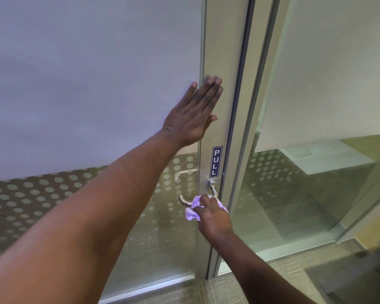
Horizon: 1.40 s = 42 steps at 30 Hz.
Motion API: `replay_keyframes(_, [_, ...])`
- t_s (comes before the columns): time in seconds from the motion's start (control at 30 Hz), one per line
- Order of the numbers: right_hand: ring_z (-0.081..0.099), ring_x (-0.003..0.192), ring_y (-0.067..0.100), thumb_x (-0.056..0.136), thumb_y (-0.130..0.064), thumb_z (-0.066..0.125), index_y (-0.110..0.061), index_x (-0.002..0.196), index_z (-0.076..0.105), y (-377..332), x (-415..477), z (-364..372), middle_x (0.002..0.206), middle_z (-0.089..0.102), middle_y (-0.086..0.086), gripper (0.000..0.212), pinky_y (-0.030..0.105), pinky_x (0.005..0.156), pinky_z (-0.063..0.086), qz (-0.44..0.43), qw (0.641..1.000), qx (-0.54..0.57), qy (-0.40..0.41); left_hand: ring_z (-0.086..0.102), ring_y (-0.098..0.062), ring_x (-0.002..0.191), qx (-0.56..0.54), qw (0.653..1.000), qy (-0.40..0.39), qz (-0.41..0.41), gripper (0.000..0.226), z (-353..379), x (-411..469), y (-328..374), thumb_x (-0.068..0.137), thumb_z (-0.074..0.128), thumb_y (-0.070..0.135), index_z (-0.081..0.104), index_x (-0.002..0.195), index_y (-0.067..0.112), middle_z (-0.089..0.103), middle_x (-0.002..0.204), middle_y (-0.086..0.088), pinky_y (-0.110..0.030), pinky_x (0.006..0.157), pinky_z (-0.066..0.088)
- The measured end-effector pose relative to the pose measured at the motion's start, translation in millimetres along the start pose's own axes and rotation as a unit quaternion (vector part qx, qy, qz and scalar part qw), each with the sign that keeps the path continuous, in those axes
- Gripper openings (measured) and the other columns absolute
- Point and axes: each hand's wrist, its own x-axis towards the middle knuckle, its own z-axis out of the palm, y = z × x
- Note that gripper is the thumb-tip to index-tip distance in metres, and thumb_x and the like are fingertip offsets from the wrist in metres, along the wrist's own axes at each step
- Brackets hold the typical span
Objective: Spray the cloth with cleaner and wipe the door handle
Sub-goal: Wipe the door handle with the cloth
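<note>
The fingers (203, 202) of the right hand (214, 218) are curled around a bunched purple cloth (192, 212), clamping it against the door handle (185, 201) — a curved metal lever whose free end pokes out to the left of the cloth, while its neck rises to the round mount just under the blue PULL sign (217, 161). Part of the cloth hangs below the lever; how far it wraps behind the handle is hidden by the hand.

The fingers of the left hand (192, 119) are straight and held together, thumb out to the right, palm flat against the door — fingertips on the metal door frame (223, 51), the heel of the hand over the frosted glass panel (86, 84). The fingertips look slightly blurred.

Below the frosted area the glass carries a band of pale dots (31, 194). To the right stands a second glass panel (305, 194), with carpet (279, 273) along the bottom edge.
</note>
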Motion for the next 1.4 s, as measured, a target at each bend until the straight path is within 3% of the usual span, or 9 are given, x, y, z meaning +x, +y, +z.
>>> replay_keyframes(0.27, [0.071, 0.083, 0.016, 0.090, -0.020, 0.061, -0.035, 0.104, 0.068, 48.4, -12.4, -26.8, 0.107, 0.065, -0.010, 0.022, 0.028, 0.056, 0.053, 0.225, 0.963, 0.134, 0.062, 0.003, -0.026, 0.161, -0.045, 0.998, -0.040, -0.017, 0.065, -15.9, -0.1, 2.8, 0.111, 0.025, 0.038, 0.008, 0.164, 0.006, 0.005, 0.174, -0.012, -0.044, 0.130, -0.004])
replay_keyframes(0.33, [0.070, 0.056, 0.007, 0.083, -0.025, 0.061, -0.031, 0.102, 0.064, 50.9, -9.0, -42.5, 0.086, 0.071, -0.009, 0.021, 0.022, 0.045, 0.048, 0.324, 0.883, 0.324, 0.103, 0.004, -0.026, 0.161, -0.091, 0.995, -0.043, -0.028, 0.063, -25.7, -0.6, 5.3, 0.111, 0.028, 0.035, 0.011, 0.164, 0.005, 0.007, 0.173, -0.013, -0.045, 0.130, -0.001])
replay_keyframes(0.57, [0.066, 0.078, 0.036, 0.079, 0.004, 0.066, 0.006, 0.112, 0.065, 70.0, 10.0, -86.3, 0.094, 0.067, 0.029, 0.033, 0.040, 0.072, 0.053, 0.306, 0.604, 0.728, 0.109, 0.062, -0.018, 0.127, -0.367, 0.926, -0.046, -0.080, 0.046, -54.8, -19.1, 43.6, 0.104, 0.050, 0.038, 0.054, 0.147, 0.022, 0.047, 0.159, 0.004, -0.032, 0.101, 0.050])
replay_keyframes(0.7, [0.060, 0.087, 0.035, 0.076, 0.001, 0.065, 0.002, 0.119, 0.060, 66.9, 15.2, -105.7, 0.111, 0.061, 0.024, 0.043, 0.045, 0.090, 0.045, 0.234, 0.531, 0.814, 0.024, 0.070, -0.013, 0.109, -0.526, 0.804, -0.228, -0.158, 0.064, -54.4, -27.0, 57.3, 0.089, 0.075, 0.050, 0.056, 0.146, 0.029, 0.070, 0.131, 0.000, -0.040, 0.103, 0.054])
replay_keyframes(0.8, [0.059, 0.098, 0.039, 0.081, 0.000, 0.066, 0.012, 0.119, 0.061, 60.1, 18.5, -116.9, 0.116, 0.059, 0.030, 0.040, 0.048, 0.096, 0.043, 0.213, 0.558, 0.802, -0.006, 0.067, -0.016, 0.116, -0.582, 0.720, -0.340, -0.166, 0.085, -52.0, -28.9, 66.2, 0.079, 0.088, 0.039, 0.047, 0.153, 0.023, 0.066, 0.139, -0.004, -0.034, 0.107, 0.051])
replay_keyframes(0.9, [0.058, 0.106, 0.044, 0.073, -0.009, 0.079, 0.012, 0.129, 0.060, 55.8, 18.6, -121.3, 0.120, 0.060, 0.037, 0.063, 0.059, 0.104, 0.044, 0.218, 0.606, 0.765, -0.005, 0.073, -0.013, 0.100, -0.581, 0.714, -0.358, -0.154, 0.054, -50.1, -29.8, 70.6, 0.078, 0.089, 0.030, 0.071, 0.127, 0.017, 0.077, 0.115, -0.003, -0.034, 0.095, 0.058])
replay_keyframes(1.07, [0.032, 0.118, 0.045, 0.099, -0.013, 0.032, 0.005, 0.151, 0.035, 45.9, 15.5, -121.6, 0.128, 0.033, 0.028, 0.055, 0.051, 0.091, 0.034, 0.055, 0.507, 0.858, -0.063, 0.075, -0.027, 0.073, -0.627, 0.679, -0.320, -0.210, 0.014, -48.1, -34.4, 66.5, 0.083, 0.082, 0.010, 0.070, 0.090, 0.011, 0.075, 0.084, -0.014, -0.056, 0.079, 0.063])
replay_keyframes(1.17, [0.039, 0.122, 0.043, 0.100, -0.011, 0.039, -0.004, 0.156, 0.036, 48.0, 8.7, -114.6, 0.138, 0.046, 0.026, 0.056, 0.053, 0.093, 0.035, 0.017, 0.555, 0.831, -0.041, 0.077, -0.034, 0.075, -0.635, 0.674, -0.278, -0.255, 0.015, -47.5, -38.9, 66.8, 0.086, 0.081, 0.009, 0.067, 0.092, 0.010, 0.074, 0.084, -0.012, -0.051, 0.072, 0.065])
replay_keyframes(1.4, [0.070, 0.091, 0.033, 0.077, -0.002, 0.073, -0.006, 0.125, 0.070, 44.8, 0.9, -101.4, 0.119, 0.073, 0.023, 0.049, 0.038, 0.073, 0.054, 0.193, 0.611, 0.760, 0.106, 0.075, -0.020, 0.097, -0.649, 0.679, -0.182, -0.291, 0.033, -46.8, -37.7, 70.5, 0.089, 0.064, -0.001, 0.072, 0.117, 0.014, 0.076, 0.107, -0.005, -0.040, 0.091, 0.060])
